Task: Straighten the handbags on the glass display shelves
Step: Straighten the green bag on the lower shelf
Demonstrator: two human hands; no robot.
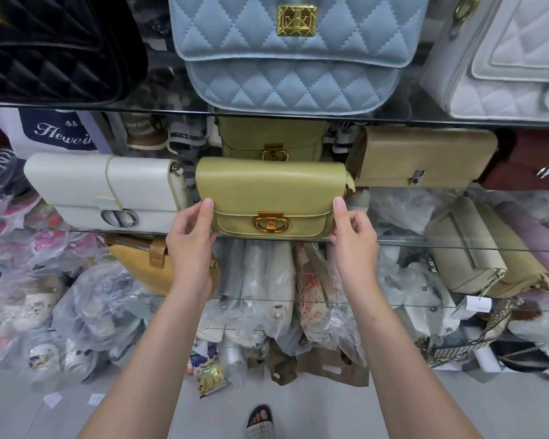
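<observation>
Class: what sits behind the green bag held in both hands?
Behind the green bag, held by the left hand and right hand, stands a second matching bag, gold clasp showing. Its lower part is covered.

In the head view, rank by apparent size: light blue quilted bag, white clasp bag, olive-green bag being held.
1. light blue quilted bag, though nearer the camera.
2. white clasp bag and olive-green bag look alike; no ranking.

clasp handbag [271,193] on glass shelf [400,240], second handbag [271,137] behind, flap bag [103,190] left
</observation>
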